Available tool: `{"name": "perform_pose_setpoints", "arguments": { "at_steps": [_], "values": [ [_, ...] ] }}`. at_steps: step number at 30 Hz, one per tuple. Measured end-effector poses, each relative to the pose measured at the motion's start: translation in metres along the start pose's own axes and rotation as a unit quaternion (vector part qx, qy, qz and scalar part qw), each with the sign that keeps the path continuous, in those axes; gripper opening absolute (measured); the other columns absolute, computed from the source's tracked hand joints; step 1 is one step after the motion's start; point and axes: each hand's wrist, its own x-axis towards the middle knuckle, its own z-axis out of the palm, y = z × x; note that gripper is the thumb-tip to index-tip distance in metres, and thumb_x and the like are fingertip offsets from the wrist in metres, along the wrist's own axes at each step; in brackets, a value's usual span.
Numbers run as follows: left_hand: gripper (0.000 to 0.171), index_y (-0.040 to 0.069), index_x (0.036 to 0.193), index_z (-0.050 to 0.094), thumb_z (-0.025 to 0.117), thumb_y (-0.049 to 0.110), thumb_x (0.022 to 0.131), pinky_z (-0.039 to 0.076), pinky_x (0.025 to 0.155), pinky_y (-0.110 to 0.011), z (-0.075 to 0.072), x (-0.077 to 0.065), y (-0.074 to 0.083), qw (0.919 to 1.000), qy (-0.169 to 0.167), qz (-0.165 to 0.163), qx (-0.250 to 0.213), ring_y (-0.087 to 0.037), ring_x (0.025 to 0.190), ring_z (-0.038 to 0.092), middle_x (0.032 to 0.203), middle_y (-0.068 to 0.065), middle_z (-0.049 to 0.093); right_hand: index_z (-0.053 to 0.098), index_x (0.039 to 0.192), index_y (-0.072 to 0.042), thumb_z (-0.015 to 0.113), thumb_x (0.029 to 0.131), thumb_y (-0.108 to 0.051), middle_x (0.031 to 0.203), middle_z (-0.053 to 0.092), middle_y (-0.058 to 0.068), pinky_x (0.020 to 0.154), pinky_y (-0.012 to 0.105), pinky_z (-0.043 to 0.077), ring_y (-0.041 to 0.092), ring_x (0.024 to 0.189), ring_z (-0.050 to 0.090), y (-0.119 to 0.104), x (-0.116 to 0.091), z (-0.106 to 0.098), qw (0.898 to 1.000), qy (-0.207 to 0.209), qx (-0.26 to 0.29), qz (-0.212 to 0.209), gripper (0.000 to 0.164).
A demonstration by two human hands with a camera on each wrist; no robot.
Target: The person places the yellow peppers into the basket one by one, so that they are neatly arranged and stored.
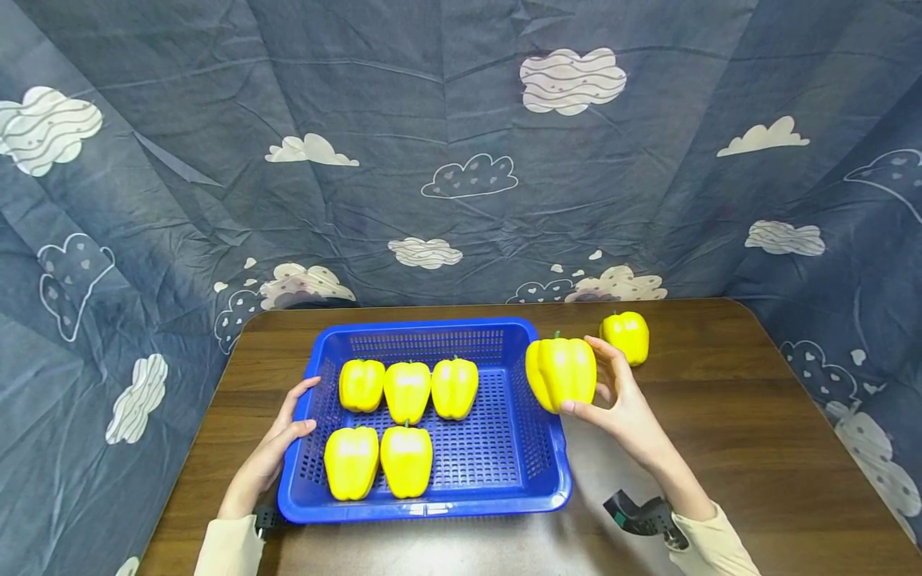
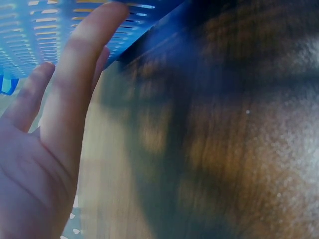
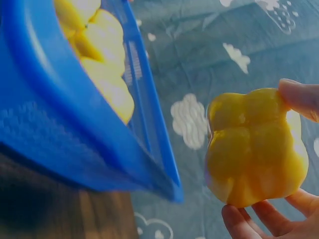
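In the head view a blue plastic basket (image 1: 425, 512) with slotted walls holds yellow bell peppers, three in a back row and two in front, such as this bell pepper (image 1: 350, 462). My left hand (image 1: 270, 452) holds the basket's left rim, thumb and a finger lying over the edge. Between the thumb and fingers of my right hand (image 1: 623, 408) is another yellow bell pepper (image 1: 560, 372), raised at the basket's right rim. From the right wrist view, this pepper's lobed underside (image 3: 254, 149) faces the camera, apart from the basket wall (image 3: 75, 114).
One more yellow bell pepper (image 1: 625, 338) lies on the wooden table (image 1: 720, 416) at the back right, beyond my right hand. A dark blue curtain (image 1: 461, 224) with white clouds hangs behind the table and along its sides.
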Motion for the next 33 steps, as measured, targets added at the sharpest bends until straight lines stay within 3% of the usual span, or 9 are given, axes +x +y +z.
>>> {"name": "perform_pose_setpoints", "arguments": {
  "at_steps": [7, 12, 15, 21, 27, 33],
  "values": [
    [0.059, 0.027, 0.148, 0.019, 0.04, 0.016, 0.094, 0.044, 0.087, -0.047, -0.001, 0.0, -0.001, 1.0, -0.002, 0.001, -0.001, -0.032, 0.121, 0.036, 0.148, -0.021, 0.008, 0.025, 0.143, -0.004, 0.075, 0.077, -0.003, 0.14, 0.036, 0.015, 0.092, 0.018, 0.041, 0.025, 0.122, 0.039, -0.004, -0.003, 0.022, 1.0, -0.029, -0.012, 0.002, 0.082],
    [0.059, 0.027, 0.148, 0.018, 0.04, 0.015, 0.095, 0.046, 0.086, -0.043, -0.001, -0.001, -0.002, 0.9999, -0.007, 0.003, -0.007, -0.019, 0.118, 0.042, 0.148, -0.021, 0.009, 0.026, 0.144, -0.008, 0.075, 0.078, -0.01, 0.14, 0.036, 0.013, 0.095, 0.035, 0.043, 0.031, 0.122, 0.041, -0.005, -0.005, 0.035, 0.999, -0.044, -0.018, 0.014, 0.082],
    [0.059, 0.027, 0.148, 0.018, 0.039, 0.016, 0.095, 0.045, 0.087, -0.045, -0.001, -0.001, -0.002, 1.0, -0.005, 0.005, 0.0, -0.029, 0.122, 0.038, 0.148, -0.02, 0.008, 0.026, 0.143, -0.01, 0.075, 0.078, -0.012, 0.141, 0.035, 0.013, 0.095, 0.04, 0.042, 0.032, 0.122, 0.042, -0.006, -0.007, 0.043, 0.998, -0.052, -0.011, 0.018, 0.082],
    [0.059, 0.026, 0.148, 0.018, 0.04, 0.016, 0.094, 0.043, 0.088, -0.049, -0.001, 0.0, -0.002, 0.9999, 0.002, 0.007, 0.011, -0.034, 0.122, 0.035, 0.148, -0.019, 0.009, 0.028, 0.144, -0.015, 0.077, 0.077, -0.017, 0.141, 0.037, 0.013, 0.097, 0.052, 0.04, 0.032, 0.122, 0.042, -0.006, -0.012, 0.06, 0.998, -0.064, -0.012, 0.022, 0.084],
    [0.058, 0.028, 0.148, 0.019, 0.039, 0.017, 0.094, 0.043, 0.088, -0.053, 0.001, 0.0, 0.001, 0.9999, 0.003, 0.006, 0.009, -0.048, 0.125, 0.025, 0.15, -0.021, 0.006, 0.032, 0.144, -0.017, 0.08, 0.075, -0.019, 0.138, 0.041, 0.01, 0.096, 0.043, 0.043, 0.027, 0.121, 0.043, -0.002, -0.016, 0.074, 0.997, -0.067, -0.029, -0.003, 0.084],
    [0.058, 0.028, 0.148, 0.019, 0.039, 0.018, 0.094, 0.042, 0.089, -0.055, 0.001, 0.0, 0.002, 0.9999, 0.004, 0.005, 0.012, -0.049, 0.126, 0.023, 0.15, -0.022, 0.005, 0.035, 0.142, -0.015, 0.082, 0.073, -0.021, 0.137, 0.042, 0.008, 0.096, 0.046, 0.043, 0.026, 0.121, 0.041, -0.002, -0.019, 0.088, 0.997, -0.061, -0.037, 0.003, 0.084]
  ]
}}
